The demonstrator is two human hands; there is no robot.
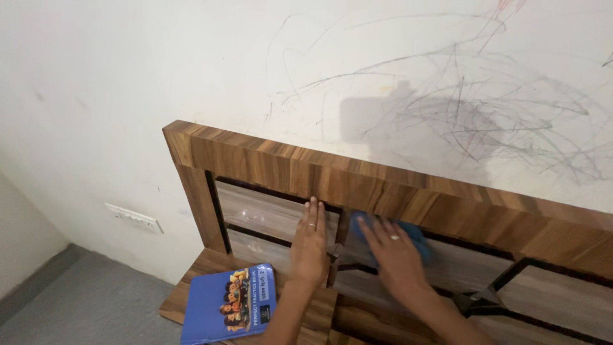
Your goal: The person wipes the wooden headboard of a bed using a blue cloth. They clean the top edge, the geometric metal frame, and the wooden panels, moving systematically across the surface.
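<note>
The left hand (310,246) is laid flat, fingers together and extended, against a grey glossy panel (268,211) of the wooden headboard (281,167); nothing is gripped. The right hand (394,255) is spread, fingers slightly apart, and pressed onto a blue cloth (418,237) held against the next panel. A ring is worn on each hand. The headboard is framed in striped brown wood grain with dark inlay lines. A blue softcover book (228,312) lies on the wooden ledge (191,281) below.
</note>
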